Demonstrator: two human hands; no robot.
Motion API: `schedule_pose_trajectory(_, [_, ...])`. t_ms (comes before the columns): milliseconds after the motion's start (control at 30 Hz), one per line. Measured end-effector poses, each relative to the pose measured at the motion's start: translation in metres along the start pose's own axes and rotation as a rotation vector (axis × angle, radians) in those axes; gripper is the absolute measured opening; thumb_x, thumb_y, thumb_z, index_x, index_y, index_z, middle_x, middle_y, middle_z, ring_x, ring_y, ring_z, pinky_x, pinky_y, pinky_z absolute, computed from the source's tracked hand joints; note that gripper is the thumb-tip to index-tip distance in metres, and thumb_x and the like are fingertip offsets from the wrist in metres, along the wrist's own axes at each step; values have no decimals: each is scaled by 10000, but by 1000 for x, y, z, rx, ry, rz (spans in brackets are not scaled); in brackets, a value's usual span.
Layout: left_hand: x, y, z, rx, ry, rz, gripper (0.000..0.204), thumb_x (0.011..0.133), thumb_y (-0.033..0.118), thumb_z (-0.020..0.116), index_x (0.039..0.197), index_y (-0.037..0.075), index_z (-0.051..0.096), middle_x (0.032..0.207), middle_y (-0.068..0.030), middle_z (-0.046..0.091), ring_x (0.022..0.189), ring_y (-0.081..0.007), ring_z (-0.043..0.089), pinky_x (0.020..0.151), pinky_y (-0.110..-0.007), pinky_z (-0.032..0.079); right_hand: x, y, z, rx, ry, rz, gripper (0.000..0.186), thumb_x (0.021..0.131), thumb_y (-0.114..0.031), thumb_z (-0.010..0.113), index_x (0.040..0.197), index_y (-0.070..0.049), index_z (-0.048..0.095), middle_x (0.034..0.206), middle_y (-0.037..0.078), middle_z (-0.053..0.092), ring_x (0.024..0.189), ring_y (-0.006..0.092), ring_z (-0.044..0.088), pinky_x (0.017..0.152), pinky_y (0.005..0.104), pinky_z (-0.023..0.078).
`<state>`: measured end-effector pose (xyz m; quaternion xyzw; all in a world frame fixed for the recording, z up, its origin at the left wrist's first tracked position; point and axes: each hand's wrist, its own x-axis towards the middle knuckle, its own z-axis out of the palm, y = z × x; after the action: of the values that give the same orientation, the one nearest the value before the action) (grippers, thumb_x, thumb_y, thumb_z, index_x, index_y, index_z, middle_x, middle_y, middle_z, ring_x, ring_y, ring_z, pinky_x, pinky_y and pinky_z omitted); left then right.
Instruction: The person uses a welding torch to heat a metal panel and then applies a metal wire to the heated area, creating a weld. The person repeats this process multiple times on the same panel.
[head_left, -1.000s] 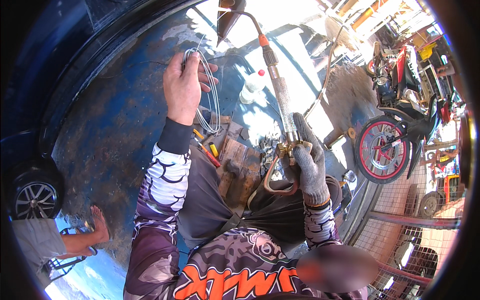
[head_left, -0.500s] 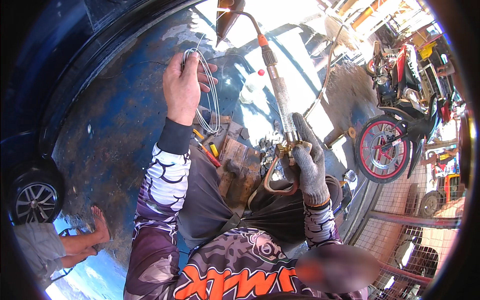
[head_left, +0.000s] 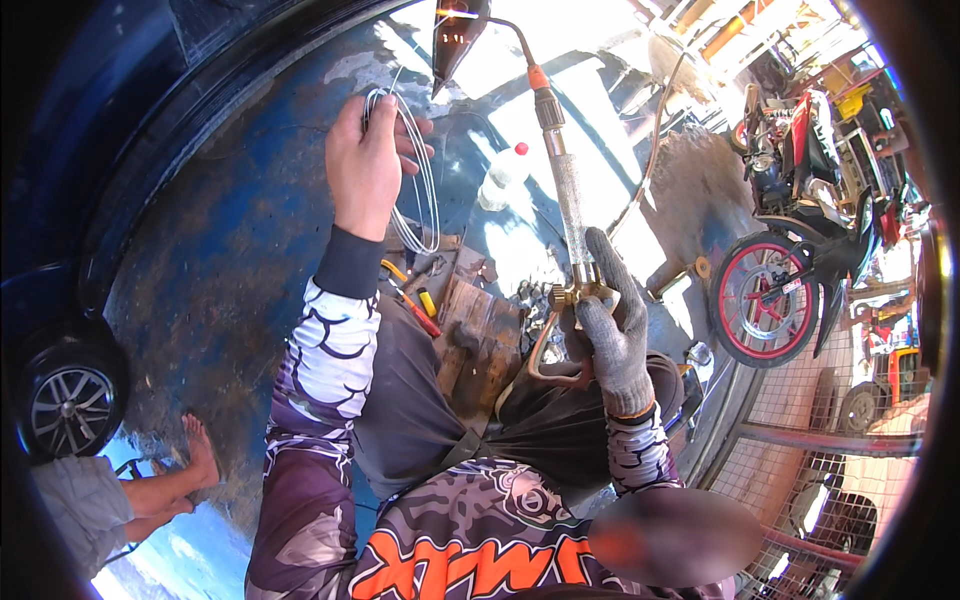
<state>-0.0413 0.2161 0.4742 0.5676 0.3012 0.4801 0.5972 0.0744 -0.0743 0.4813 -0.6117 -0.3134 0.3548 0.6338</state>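
Observation:
My bare left hand (head_left: 365, 160) is closed on a loose coil of thin silvery wire (head_left: 425, 190), whose loops hang down beside the fingers. One end of the wire sticks up toward a dark, pointed metal piece (head_left: 455, 50) at the top of the view. In a grey knit glove, my right hand (head_left: 612, 335) grips a gas torch (head_left: 568, 195) by its brass valve end. The torch's thin bent nozzle reaches up to the dark piece, where a bright glow shows. A looped hose (head_left: 545, 370) hangs from the valve end.
Below the coil lie a red-handled screwdriver (head_left: 415, 315), a yellow-handled tool (head_left: 428, 301) and wooden boards (head_left: 465, 335). A clear bottle with a red cap (head_left: 503, 175) stands beyond. At right is a motorcycle (head_left: 790, 240); at left, a car wheel (head_left: 70, 408) and a person's bare foot (head_left: 202, 450).
The torch has shifted slightly right and down, and more of the dark metal piece shows. My left hand, still holding the wire, has moved slightly up and left.

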Motion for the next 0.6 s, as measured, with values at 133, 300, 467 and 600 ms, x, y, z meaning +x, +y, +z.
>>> schedule_pose_trajectory(133, [23, 15, 10, -20, -7, 55, 222, 1085, 219, 498, 1055, 15, 581, 906, -176, 763, 653, -194, 744, 482, -235, 512, 5, 0, 6, -114, 37, -77, 689, 953, -75, 629, 1590, -23, 371, 955, 62, 708, 598, 25, 528, 531, 197, 435])
schedule_pose_trajectory(300, [27, 24, 22, 40, 2, 114, 220, 1076, 210, 506, 1085, 6, 588, 887, -158, 771, 618, -180, 736, 470, -235, 508, 6, -4, 15, -97, 35, -97, 658, 957, -87, 632, 1566, 3, 401, 991, 73, 712, 637, 34, 542, 554, 197, 449])
schedule_pose_trajectory(467, [17, 16, 18, -2, 13, 49, 236, 1065, 188, 507, 997, -27, 576, 810, -153, 758, 547, -164, 703, 448, -270, 499, 7, -4, 27, -138, 102, -112, 655, 971, -99, 630, 1574, -11, 391, 822, 17, 622, 584, 34, 485, 506, 188, 392])
schedule_pose_trajectory(600, [21, 13, 17, -7, 4, 52, 243, 1068, 192, 502, 988, -27, 568, 802, -150, 752, 551, -164, 699, 480, -283, 515, 9, -6, 32, -176, 85, -123, 627, 971, -54, 620, 1560, 6, 414, 1052, 94, 688, 729, 68, 594, 611, 225, 497])
